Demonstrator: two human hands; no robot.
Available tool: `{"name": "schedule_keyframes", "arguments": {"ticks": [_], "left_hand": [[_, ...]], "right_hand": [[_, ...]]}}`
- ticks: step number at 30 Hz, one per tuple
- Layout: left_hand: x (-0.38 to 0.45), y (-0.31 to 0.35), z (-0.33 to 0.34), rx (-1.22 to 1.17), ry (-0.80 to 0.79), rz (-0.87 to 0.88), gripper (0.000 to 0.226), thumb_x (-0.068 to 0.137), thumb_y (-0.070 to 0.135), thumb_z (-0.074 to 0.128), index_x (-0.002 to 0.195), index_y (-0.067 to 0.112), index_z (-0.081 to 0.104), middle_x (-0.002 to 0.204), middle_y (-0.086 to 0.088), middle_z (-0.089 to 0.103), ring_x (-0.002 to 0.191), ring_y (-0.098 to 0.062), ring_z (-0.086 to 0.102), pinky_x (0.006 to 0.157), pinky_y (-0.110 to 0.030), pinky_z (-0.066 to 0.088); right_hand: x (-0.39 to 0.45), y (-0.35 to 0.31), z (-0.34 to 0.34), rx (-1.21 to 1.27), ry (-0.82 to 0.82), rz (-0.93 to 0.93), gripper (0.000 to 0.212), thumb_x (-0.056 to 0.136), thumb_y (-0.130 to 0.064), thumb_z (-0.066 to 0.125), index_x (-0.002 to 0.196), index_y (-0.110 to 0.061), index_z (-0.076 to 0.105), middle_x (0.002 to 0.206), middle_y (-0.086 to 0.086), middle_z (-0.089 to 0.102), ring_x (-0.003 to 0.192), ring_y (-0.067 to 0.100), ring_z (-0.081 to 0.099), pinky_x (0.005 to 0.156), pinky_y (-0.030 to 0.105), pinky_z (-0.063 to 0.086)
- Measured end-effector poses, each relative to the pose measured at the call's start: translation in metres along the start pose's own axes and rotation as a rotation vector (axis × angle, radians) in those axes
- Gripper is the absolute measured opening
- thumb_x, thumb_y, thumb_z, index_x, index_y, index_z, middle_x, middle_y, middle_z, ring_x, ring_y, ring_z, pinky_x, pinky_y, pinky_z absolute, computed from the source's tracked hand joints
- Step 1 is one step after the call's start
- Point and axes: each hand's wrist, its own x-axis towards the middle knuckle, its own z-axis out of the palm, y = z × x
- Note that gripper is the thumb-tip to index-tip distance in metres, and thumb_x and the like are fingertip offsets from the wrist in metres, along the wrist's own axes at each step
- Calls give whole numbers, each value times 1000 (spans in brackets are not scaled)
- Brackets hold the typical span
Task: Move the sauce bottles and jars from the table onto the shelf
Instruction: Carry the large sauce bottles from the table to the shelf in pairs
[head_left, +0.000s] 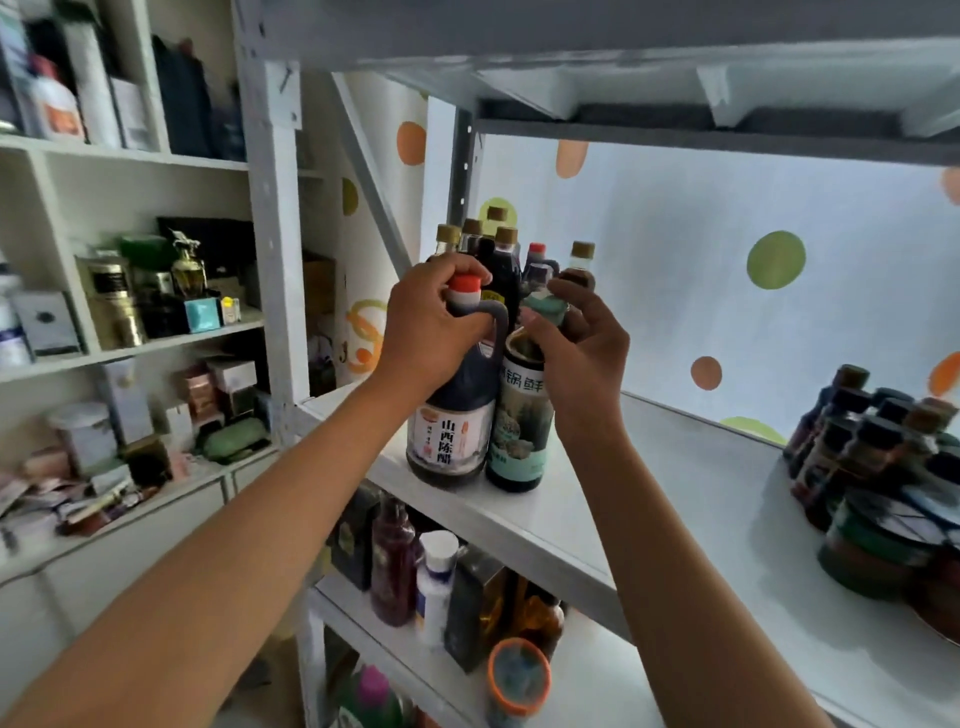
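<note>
On the shelf, the vinegar jug is held at its red-capped neck by the left hand, its grip closed. Just right of the jug, the sauce bottle is touched by the right hand, its grip loosely curled.

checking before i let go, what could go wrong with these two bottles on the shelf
1. The vinegar jug and the teal-label bottle stand close to the shelf's front edge, so a nudge could tip them off.
2. The left hand grips the jug's neck and the right hand is at the bottle's top, right against the bottles behind; pulling away could knock one over.
</note>
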Motion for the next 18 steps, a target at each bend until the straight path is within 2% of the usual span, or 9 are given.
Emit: {"name": "schedule_keyframes", "arguments": {"ticks": [2,6,11,13,15,16,18], "left_hand": [[5,-8,8,27,-4,13,35,70,19,78,102,25,65,102,8,67,95,-9,62,85,-37,56],[6,-17,16,61,30,10,42,77,16,75,117,21,62,114,6,65,101,-5,58,89,-24,52],[-11,-18,21,99,59,38,55,84,23,73,134,22,50,128,10,55,111,2,49,93,-4,40],[-25,-24,22,69,105,-12,67,84,27,73,142,23,40,134,10,48,118,1,47,98,-7,41],[-44,-30,25,14,127,-78,81,84,34,74,149,26,27,142,10,41,127,0,44,100,-12,42],[-54,-33,27,10,133,-90,84,83,40,73,151,27,24,145,11,39,129,-1,43,100,-14,43],[-71,-40,30,13,136,-135,87,79,53,69,150,27,27,146,10,41,129,-5,46,100,-19,47]], "right_hand": [[9,9,-2,-16,-9,9,33,84,0,72,115,-9,65,94,8,76,86,22,73,78,33,58],[18,26,-4,-97,-55,-52,34,89,-7,69,120,-15,61,106,9,72,98,20,71,90,42,57],[6,39,-13,-93,-79,-130,41,97,-14,59,133,-32,51,128,8,62,115,16,63,99,39,53],[-2,45,-13,-100,-97,-113,49,99,-20,56,144,-34,41,134,5,58,122,15,59,102,36,50],[-10,52,-16,-99,-111,-83,53,99,-26,54,147,-37,35,135,3,57,122,16,58,103,40,50],[-15,55,-18,-92,-123,-52,54,99,-25,53,148,-36,33,133,1,58,120,15,59,101,40,51],[-29,62,-23,-104,-172,28,65,100,-18,52,153,-36,18,136,-4,56,120,10,59,98,32,52]]}}
